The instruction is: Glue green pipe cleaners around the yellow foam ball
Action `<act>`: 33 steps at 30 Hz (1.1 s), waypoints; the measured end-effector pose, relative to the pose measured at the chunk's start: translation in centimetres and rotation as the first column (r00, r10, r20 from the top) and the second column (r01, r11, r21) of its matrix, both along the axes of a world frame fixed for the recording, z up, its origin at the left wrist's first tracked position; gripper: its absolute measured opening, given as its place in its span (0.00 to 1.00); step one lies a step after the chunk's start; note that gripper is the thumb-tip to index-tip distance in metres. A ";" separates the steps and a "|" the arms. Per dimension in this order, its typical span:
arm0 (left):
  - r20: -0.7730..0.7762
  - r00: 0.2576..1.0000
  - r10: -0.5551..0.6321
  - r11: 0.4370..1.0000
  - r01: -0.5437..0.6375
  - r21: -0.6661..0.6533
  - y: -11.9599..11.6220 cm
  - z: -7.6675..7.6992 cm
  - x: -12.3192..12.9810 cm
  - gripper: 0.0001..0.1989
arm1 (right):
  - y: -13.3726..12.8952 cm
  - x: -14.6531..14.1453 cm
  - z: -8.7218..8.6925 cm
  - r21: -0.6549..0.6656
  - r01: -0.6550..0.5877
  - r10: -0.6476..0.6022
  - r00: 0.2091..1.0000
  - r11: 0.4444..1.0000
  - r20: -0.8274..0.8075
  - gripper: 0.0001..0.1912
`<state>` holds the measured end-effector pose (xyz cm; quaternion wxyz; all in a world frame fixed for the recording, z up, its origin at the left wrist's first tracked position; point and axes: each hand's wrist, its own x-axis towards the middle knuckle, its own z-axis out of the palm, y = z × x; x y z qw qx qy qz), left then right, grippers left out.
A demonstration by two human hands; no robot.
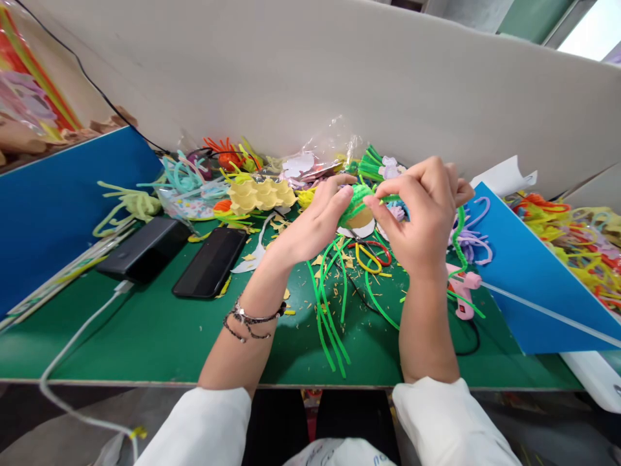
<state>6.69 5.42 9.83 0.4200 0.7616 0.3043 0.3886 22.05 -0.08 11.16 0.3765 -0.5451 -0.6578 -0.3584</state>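
Between my hands is a craft piece wrapped in fuzzy green pipe cleaner, with a tan part showing beneath. My left hand grips it from the left, thumb and fingers around it. On its other side, my right hand pinches a green pipe cleaner between thumb and forefinger. Several long green pipe cleaners hang down below my hands onto the green table. Scissors with yellow and red handles lie under the piece. A pink glue gun rests by my right wrist.
A black phone and a dark box with a white cable lie on the left. Behind them is a yellow egg carton among colourful pipe-cleaner pieces. Blue panels stand at both sides. Tan scraps litter the middle.
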 end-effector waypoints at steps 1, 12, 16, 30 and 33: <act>0.003 1.000 -0.025 0.999 0.025 -0.047 0.0 0.0 0.0 0.20 | 0.0 0.0 0.0 -0.006 0.014 -0.014 1.000 1.000 0.004 0.23; 0.137 0.975 -0.177 0.967 0.198 -0.163 0.8 -0.6 0.6 0.27 | 0.2 -0.2 -0.2 0.117 -0.002 -0.001 1.000 0.993 0.027 0.17; 0.094 0.991 -0.096 0.983 0.109 -0.145 1.1 -0.9 0.5 0.31 | 0.2 -0.1 -0.1 0.092 -0.066 0.066 0.998 0.994 0.007 0.14; 0.005 0.993 -0.120 0.991 0.121 -0.056 1.0 -0.8 0.7 0.25 | 0.5 0.3 -0.3 0.068 -0.078 0.078 0.997 0.995 0.007 0.09; 0.014 0.992 -0.122 0.993 0.121 0.011 0.8 -0.6 0.6 0.23 | 0.6 0.4 -0.3 0.112 -0.086 0.085 0.996 0.990 0.017 0.08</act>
